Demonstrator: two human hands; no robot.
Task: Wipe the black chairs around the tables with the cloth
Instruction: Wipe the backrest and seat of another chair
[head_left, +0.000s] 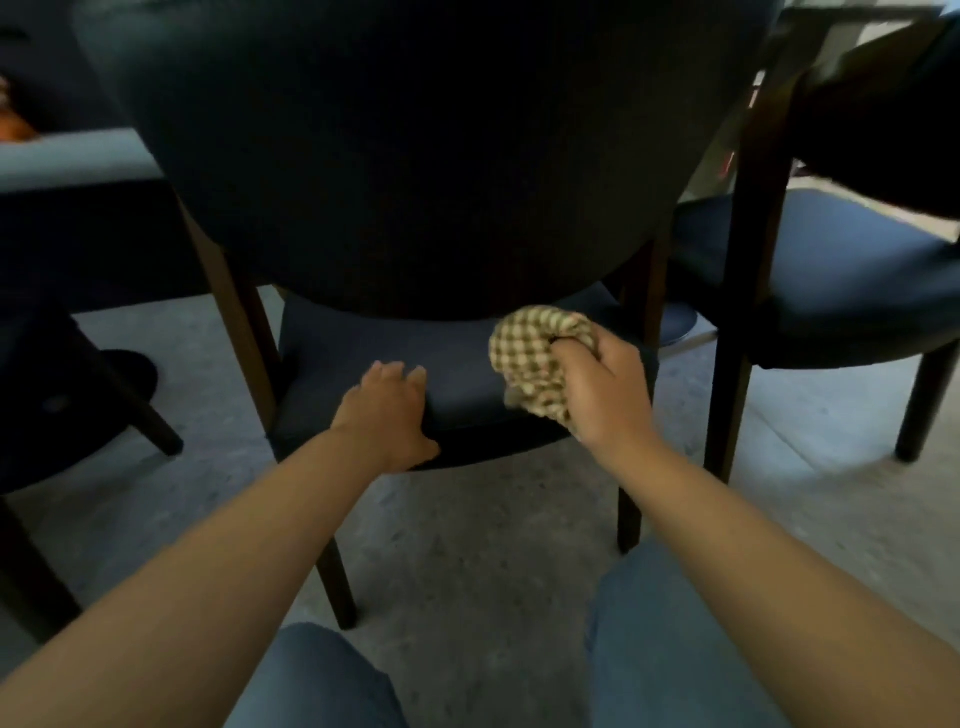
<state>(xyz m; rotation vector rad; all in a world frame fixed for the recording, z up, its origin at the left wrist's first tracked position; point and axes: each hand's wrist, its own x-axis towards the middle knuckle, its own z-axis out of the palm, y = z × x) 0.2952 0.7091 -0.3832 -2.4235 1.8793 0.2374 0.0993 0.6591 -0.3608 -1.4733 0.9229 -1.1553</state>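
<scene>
A black chair (415, 156) with a rounded backrest and dark wooden legs fills the middle of the view, seen from behind. Its padded seat (363, 358) shows below the backrest. My left hand (387, 410) rests on the seat's rear edge, fingers on top and thumb down the side. My right hand (602, 389) grips a bunched green-and-cream checked cloth (535, 358) and holds it against the right part of the seat, just under the backrest.
A second black chair (852, 280) stands close on the right. Another chair's legs (156, 431) and a table edge (78, 156) are at the left. Grey speckled floor (478, 545) lies below. My knees in blue jeans (654, 649) are at the bottom.
</scene>
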